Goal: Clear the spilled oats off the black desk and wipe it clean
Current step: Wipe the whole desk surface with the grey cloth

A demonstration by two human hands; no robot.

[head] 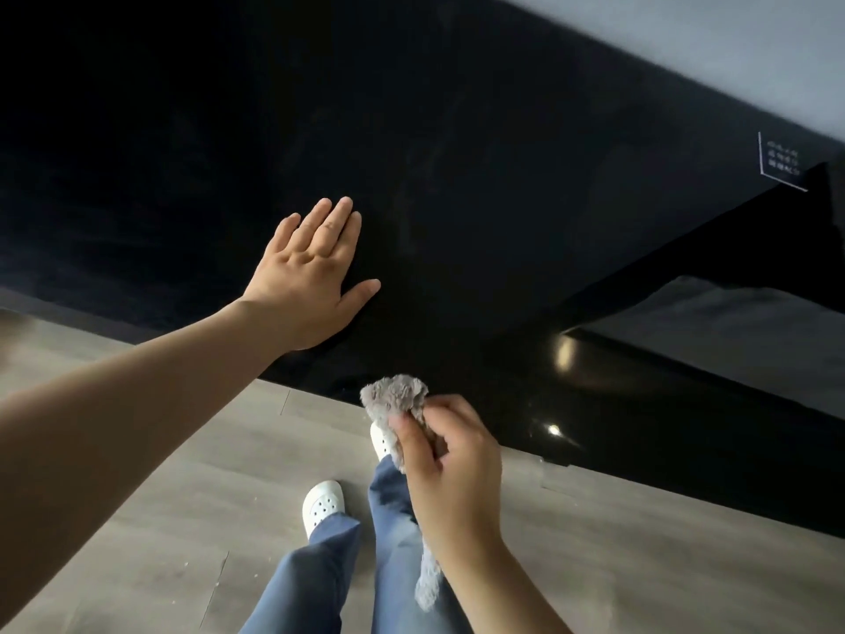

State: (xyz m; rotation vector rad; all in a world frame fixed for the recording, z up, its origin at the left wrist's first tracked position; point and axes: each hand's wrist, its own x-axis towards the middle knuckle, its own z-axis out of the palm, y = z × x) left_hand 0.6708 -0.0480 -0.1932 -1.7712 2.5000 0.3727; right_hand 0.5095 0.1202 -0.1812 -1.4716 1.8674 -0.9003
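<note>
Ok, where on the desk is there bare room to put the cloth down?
Bare desk runs from the flat left hand right to the white printed mark, and beyond its fingertips. Only the hand's patch is taken. The right hand holds the grey cloth at the front edge.

L hand [307, 277] flat on black desk [457, 153]; R hand [450, 469] grips grey cloth [395, 395].

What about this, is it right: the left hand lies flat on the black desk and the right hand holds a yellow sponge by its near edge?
Not quite: the head view shows the right hand holding a grey fluffy cloth, not a yellow sponge. The left hand does lie flat on the black desk.
</note>
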